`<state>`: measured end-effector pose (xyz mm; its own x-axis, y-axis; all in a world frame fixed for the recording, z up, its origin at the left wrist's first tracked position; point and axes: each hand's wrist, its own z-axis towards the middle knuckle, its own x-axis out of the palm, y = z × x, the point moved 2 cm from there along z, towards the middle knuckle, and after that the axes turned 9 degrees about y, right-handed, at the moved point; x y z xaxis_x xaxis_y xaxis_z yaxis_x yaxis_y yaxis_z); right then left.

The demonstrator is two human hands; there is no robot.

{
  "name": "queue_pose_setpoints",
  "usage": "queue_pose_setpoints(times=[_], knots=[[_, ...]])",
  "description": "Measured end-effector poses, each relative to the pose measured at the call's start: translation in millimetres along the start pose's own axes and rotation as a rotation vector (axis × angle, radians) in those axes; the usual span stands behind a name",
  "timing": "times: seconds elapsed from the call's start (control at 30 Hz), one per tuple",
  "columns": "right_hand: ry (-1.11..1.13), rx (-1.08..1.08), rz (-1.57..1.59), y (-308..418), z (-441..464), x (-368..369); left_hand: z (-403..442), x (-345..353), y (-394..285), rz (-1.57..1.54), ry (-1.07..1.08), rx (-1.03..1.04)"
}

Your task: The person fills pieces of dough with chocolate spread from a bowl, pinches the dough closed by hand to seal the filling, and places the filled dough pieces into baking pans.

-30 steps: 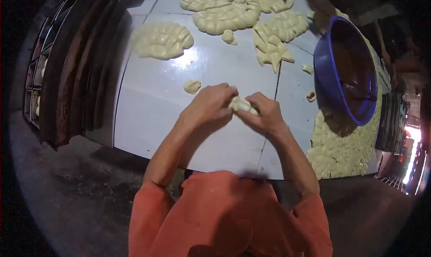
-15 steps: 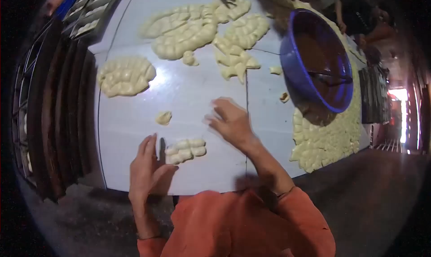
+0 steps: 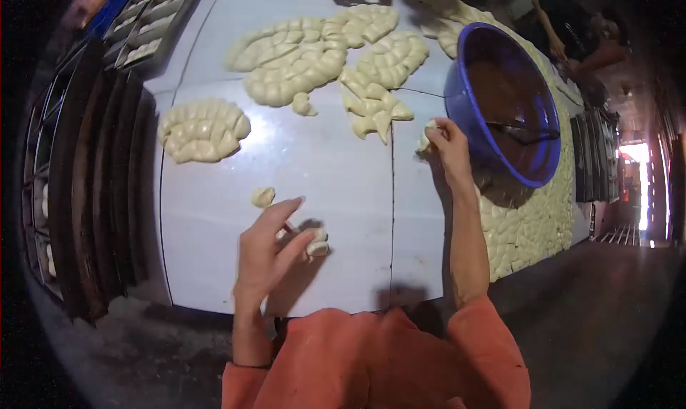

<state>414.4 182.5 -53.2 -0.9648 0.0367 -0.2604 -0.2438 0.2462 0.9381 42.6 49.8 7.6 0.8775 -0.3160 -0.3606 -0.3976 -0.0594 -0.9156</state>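
My left hand (image 3: pixel 268 255) is over the small row of dough pieces (image 3: pixel 318 243), thumb and fingers apart. It hides most of the row, and whether it touches the dough I cannot tell. Just beyond its fingers sits a single dough lump (image 3: pixel 263 196). My right hand (image 3: pixel 451 146) is closed in a pinch on a small piece of dough (image 3: pixel 425 141), beside the blue basin (image 3: pixel 466 105). The basin holds a brown liquid and a dark utensil (image 3: pixel 525 132).
Clusters of joined dough pieces (image 3: pixel 204 130) (image 3: pixel 296 70) lie across the white table (image 3: pixel 343 173). A wide dough sheet (image 3: pixel 525 227) extends under and beyond the basin. Racks with dough trays (image 3: pixel 153 23) stand at left. Another person's arm (image 3: pixel 550 30) shows at upper right.
My right hand has moved right and away from me to the basin's side and now pinches a dough piece. My left hand has shifted right, over the dough row.
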Motion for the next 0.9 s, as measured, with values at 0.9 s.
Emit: queue_pose_setpoints(times=[0.9], knots=[[0.314,-0.024,1.156,41,-144,96,72,163,-23,-0.693,-0.246,0.592]])
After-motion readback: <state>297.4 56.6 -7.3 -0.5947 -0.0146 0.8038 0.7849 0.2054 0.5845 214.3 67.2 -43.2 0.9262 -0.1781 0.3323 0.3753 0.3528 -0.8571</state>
